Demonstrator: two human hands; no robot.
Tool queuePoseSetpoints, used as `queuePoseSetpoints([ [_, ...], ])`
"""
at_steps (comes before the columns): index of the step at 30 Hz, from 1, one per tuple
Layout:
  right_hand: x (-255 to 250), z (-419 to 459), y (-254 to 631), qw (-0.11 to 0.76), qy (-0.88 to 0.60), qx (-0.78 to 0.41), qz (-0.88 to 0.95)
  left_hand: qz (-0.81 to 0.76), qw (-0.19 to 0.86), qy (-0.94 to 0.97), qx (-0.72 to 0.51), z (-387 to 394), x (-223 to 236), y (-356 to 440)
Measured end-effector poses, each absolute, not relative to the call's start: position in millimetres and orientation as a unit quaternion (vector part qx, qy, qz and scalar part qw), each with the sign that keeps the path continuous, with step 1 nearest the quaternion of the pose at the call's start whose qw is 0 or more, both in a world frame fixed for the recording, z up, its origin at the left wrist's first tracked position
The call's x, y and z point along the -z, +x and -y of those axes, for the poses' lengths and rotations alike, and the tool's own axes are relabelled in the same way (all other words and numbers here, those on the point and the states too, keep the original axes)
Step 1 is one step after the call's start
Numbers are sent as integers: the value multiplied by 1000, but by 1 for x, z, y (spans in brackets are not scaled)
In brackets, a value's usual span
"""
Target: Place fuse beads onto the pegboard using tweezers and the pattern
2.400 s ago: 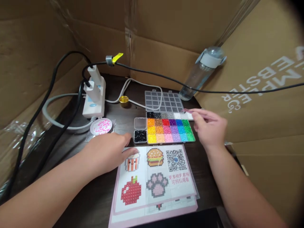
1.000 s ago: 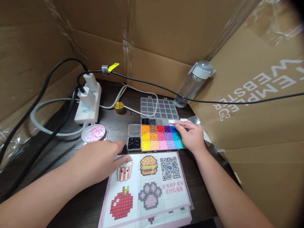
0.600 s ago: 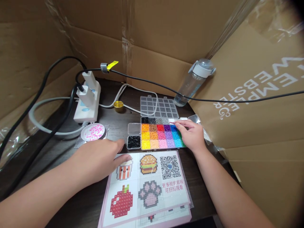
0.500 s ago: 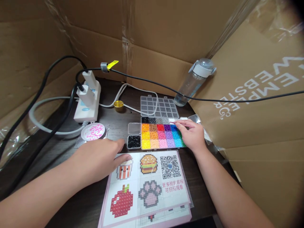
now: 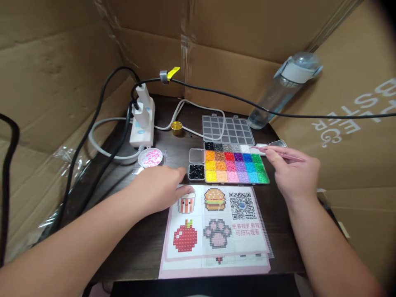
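My right hand (image 5: pixel 295 169) is closed on a pair of pink tweezers (image 5: pixel 283 154). Their tips point left, close to the white compartment in the top row of the bead box (image 5: pixel 238 166), which holds sorted beads of many colours. My left hand (image 5: pixel 157 186) has its thumb and index finger apart. Its thumb rests at the upper left corner of a printed pattern sheet (image 5: pixel 198 227) showing a cup, a burger, an apple and a paw. Just right of its index finger is a small open case of black beads (image 5: pixel 196 171).
A round dish (image 5: pixel 150 157) of pink and white beads sits left, beside a power strip (image 5: pixel 147 123). Behind are a gold cup (image 5: pixel 176 128), the box's clear lid (image 5: pixel 228 129) and a water bottle (image 5: pixel 283 90). A black cable (image 5: pixel 222 90) crosses above. Cardboard walls surround the table.
My right hand with the tweezers has drawn back to the right, uncovering the green beads. The left thumb stays on the sheet. The camera view has shifted, so everything sits further right.
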State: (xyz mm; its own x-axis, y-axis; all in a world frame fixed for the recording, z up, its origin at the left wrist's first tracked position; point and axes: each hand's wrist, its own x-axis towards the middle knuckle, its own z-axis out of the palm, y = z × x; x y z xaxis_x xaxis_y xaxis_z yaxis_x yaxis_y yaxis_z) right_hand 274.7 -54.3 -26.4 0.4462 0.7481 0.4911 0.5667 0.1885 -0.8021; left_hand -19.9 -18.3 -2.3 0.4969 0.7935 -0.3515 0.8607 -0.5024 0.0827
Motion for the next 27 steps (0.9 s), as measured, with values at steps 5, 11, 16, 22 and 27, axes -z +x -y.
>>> queuePoseSetpoints([
  [5,6,81,261,602,-629,-40,490,-478,124,860,128,19,3,-22],
  [11,13,121,253,616,-614,-68,489,-486,131,856,115,19,5,-23],
  [16,37,145,258,588,-607,-155,511,-487,128,854,134,18,4,-21],
  [22,60,155,263,546,-619,-230,515,-484,116,853,154,16,5,-20],
  [27,58,156,259,512,-612,-265,541,-498,115,843,165,12,9,-19],
])
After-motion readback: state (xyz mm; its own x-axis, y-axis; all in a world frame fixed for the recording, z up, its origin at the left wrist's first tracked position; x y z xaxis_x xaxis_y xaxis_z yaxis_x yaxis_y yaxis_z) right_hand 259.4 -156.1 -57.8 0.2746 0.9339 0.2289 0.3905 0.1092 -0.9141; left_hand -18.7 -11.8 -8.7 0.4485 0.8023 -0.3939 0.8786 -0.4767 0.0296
